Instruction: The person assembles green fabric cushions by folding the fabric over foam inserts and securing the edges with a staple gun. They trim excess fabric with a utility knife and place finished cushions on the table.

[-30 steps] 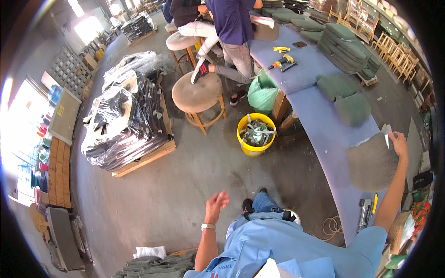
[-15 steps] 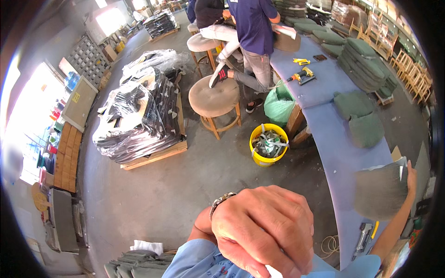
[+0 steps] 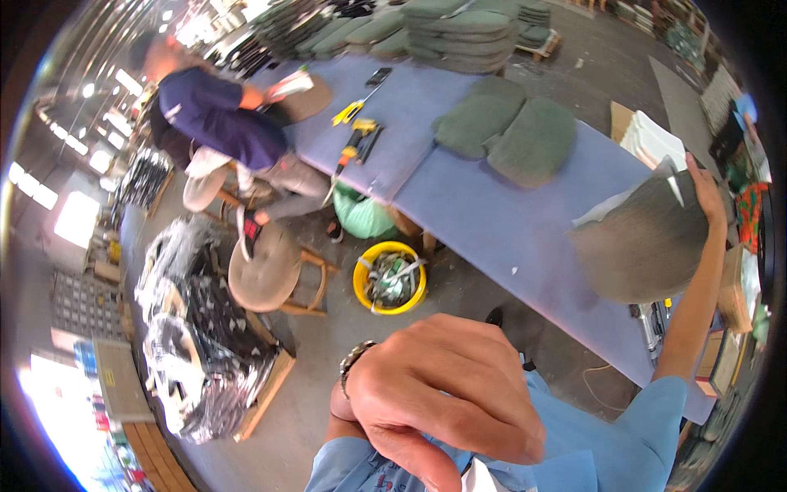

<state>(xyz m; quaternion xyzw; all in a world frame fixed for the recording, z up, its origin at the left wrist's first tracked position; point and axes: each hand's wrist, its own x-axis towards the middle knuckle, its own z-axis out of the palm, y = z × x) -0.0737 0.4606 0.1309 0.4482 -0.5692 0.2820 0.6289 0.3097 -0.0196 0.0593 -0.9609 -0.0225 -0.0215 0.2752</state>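
Note:
My left hand [image 3: 447,394] is large and close at the lower middle, a metal bracelet [image 3: 354,367] on its wrist. Its fingers are curled closed. Something white [image 3: 484,477] shows just below them, and whether the fingers grip it cannot be made out. Out to the right, my right hand [image 3: 707,193] grips the far edge of a grey-green seat cushion [image 3: 643,246] tilted over the blue-topped table [image 3: 500,230]. A white flap shows at the cushion's edge beside the fingers. Two dark green cushions [image 3: 533,143] lie side by side on the table.
A yellow cordless drill [image 3: 354,148] and a yellow-handled tool [image 3: 348,112] lie further along the table. Below its edge stands a yellow bucket of scraps [image 3: 389,279]. Left are a round stool [image 3: 266,266] and a plastic-wrapped pallet load [image 3: 201,344]. A person in dark blue [image 3: 217,115] works at the table.
My view has swung right, so the table and cushions now sit nearer the middle. The right hand still holds the cushion, now raised and turned more toward me. The left hand stays closed.

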